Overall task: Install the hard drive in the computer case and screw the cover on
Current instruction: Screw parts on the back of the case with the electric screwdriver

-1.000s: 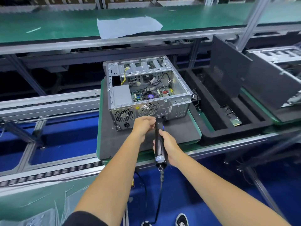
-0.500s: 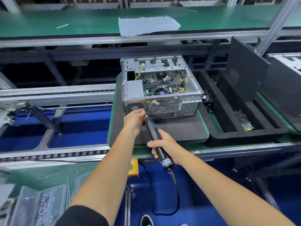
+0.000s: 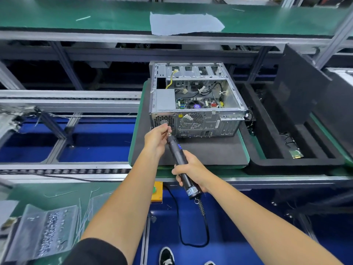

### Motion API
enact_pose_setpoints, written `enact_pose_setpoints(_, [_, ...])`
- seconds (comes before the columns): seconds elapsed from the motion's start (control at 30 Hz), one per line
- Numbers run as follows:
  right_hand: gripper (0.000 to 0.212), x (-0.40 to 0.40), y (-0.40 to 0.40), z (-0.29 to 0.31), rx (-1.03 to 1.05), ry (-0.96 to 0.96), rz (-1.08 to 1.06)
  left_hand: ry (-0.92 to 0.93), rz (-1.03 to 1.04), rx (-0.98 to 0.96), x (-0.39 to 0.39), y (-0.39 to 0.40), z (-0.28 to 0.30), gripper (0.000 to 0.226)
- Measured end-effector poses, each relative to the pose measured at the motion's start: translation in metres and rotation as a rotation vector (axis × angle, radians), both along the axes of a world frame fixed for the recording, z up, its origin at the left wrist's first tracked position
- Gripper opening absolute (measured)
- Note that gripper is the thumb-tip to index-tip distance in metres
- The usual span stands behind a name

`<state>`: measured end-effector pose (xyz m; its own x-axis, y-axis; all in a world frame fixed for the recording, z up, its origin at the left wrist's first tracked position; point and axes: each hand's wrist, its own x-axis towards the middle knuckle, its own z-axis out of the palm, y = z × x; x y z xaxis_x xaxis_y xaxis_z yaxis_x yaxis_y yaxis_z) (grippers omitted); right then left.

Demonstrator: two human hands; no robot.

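A: Starting at the left, what lay on the near bench?

B: A clear plastic bag of small screws (image 3: pixel 43 231) sat flat on the green mat at the lower left. Beyond it ran the roller conveyor rails (image 3: pixel 66 170), with blue flooring showing underneath.

A: And the hands?

B: The left hand (image 3: pixel 156 139) was stretched forward, its fingertips pinched together at the metal bit of the electric screwdriver (image 3: pixel 178 156), right at the tool's tip. Whether a screw sat between the fingers, I could not tell. The right hand (image 3: pixel 191 174) was wrapped around the screwdriver's black barrel lower down, near the cable end, and the tool tilted up and to the left toward the case.

A: Where was the case?

B: The computer case (image 3: pixel 194 104) lay on its side on a dark foam pad (image 3: pixel 206 152), open side up, cover off, with the motherboard, cables and grey power supply visible inside. Its rear panel with the fan grilles faced the person. The screwdriver tip hovered just in front of the lower left corner of that panel, below the power supply grille.

A: Further right?

B: A black foam tray (image 3: pixel 294 161) stood just beside the pad, holding a small green circuit board (image 3: pixel 296 154). A dark panel (image 3: pixel 298 92) leaned upright behind it. I could not pick out a hard drive.
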<state>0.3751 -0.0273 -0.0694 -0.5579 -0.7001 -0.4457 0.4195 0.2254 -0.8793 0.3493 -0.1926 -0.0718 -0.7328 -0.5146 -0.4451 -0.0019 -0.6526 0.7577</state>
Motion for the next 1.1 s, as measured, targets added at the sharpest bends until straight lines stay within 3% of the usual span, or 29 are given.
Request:
enact_pose_setpoints(0.27, [0.046,0.001,-0.008,0.009,0.036,0.086,0.026,-0.009,-0.008,0.012,0.001,-0.009,0.007,0.021])
enact_pose_setpoints(0.43, [0.048,0.003,-0.019,0.017,0.053,0.138,0.023,-0.010,-0.046,0.023,0.004,-0.016,0.017,0.002])
enact_pose_setpoints(1.1, [0.058,0.001,-0.054,0.013,0.047,0.158,-0.035,0.013,-0.068,0.130,0.000,-0.039,0.023,0.011])
